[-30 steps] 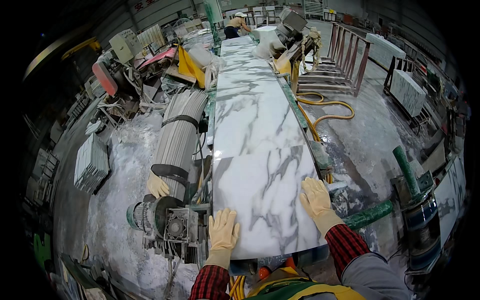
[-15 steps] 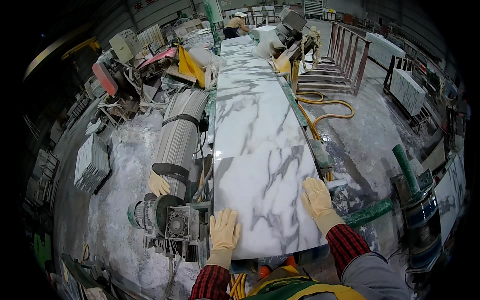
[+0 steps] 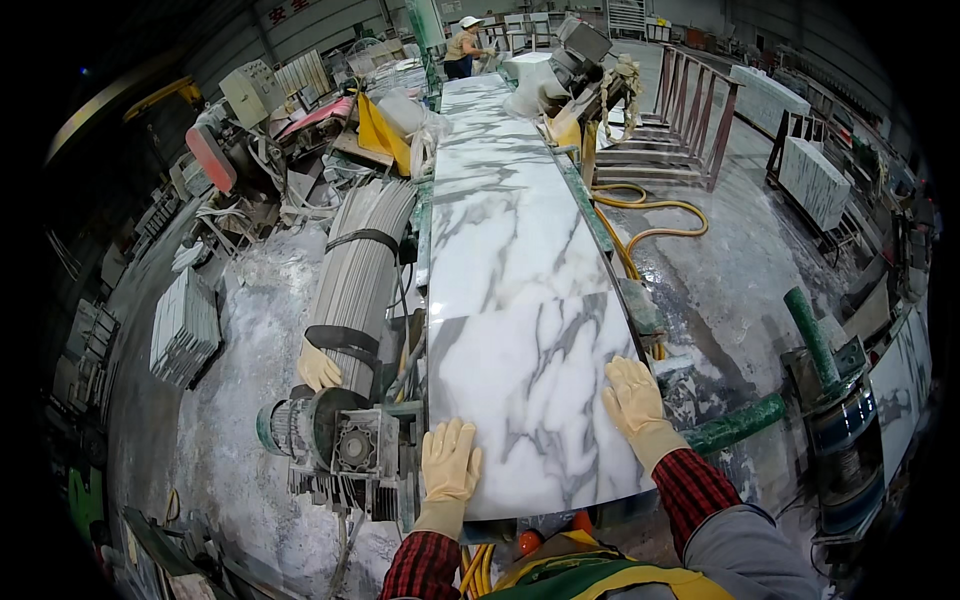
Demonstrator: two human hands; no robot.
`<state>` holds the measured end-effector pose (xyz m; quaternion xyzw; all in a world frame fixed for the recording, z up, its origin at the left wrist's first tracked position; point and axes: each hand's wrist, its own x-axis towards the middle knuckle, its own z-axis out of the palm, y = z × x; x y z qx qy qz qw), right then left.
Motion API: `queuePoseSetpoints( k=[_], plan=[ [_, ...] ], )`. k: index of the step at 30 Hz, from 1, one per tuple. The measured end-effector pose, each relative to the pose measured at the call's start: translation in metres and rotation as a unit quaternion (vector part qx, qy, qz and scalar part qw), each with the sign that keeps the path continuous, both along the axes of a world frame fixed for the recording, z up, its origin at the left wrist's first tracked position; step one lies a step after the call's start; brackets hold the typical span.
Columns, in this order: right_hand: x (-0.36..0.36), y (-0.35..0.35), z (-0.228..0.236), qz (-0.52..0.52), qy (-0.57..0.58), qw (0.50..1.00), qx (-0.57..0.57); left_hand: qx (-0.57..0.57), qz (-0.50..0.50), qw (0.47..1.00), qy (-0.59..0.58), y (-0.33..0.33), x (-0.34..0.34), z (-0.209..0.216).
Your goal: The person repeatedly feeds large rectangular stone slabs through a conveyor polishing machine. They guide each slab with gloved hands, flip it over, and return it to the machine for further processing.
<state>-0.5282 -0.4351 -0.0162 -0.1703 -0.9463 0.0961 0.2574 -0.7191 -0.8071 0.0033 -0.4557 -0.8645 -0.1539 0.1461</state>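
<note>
A white marble slab (image 3: 545,410) with grey veins lies flat in front of me on a long conveyor frame (image 3: 590,205). Its far edge meets another veined slab (image 3: 505,250), and the two form one long strip. My left hand (image 3: 450,468), in a cream rubber glove, rests flat on the slab's near left edge with fingers stretched. On the right edge, a little farther away, my right hand (image 3: 634,402) lies open in a matching glove. Neither hand grips anything.
Left of the slab are a motor with gearbox (image 3: 340,445), a loose cream glove (image 3: 319,368) and a ribbed grey cover (image 3: 358,245). A green roller arm (image 3: 737,424) and yellow hose (image 3: 670,218) lie right. A co-worker (image 3: 464,48) stands at the far end.
The co-worker at the far end has straightened from a bent posture and shifted slightly left. My hands stay in nearly the same places on the slab.
</note>
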Motion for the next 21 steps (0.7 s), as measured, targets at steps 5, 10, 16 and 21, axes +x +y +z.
queuePoseSetpoints(
  k=[5,10,16,21],
  plan=[
    [0.004,-0.002,0.003,0.006,0.016,1.000,0.002,0.002,-0.004,1.000,-0.005,-0.002,0.003,0.002],
    [0.006,-0.007,0.009,0.010,0.034,0.999,-0.001,-0.002,-0.006,1.000,-0.016,-0.004,0.006,0.003],
    [0.009,-0.013,0.016,0.004,0.005,1.000,-0.017,0.003,0.000,1.000,-0.011,-0.009,0.009,-0.002],
    [0.012,-0.013,0.009,0.000,0.006,1.000,-0.016,0.005,-0.004,1.000,-0.019,-0.010,0.011,-0.001]
  ],
)
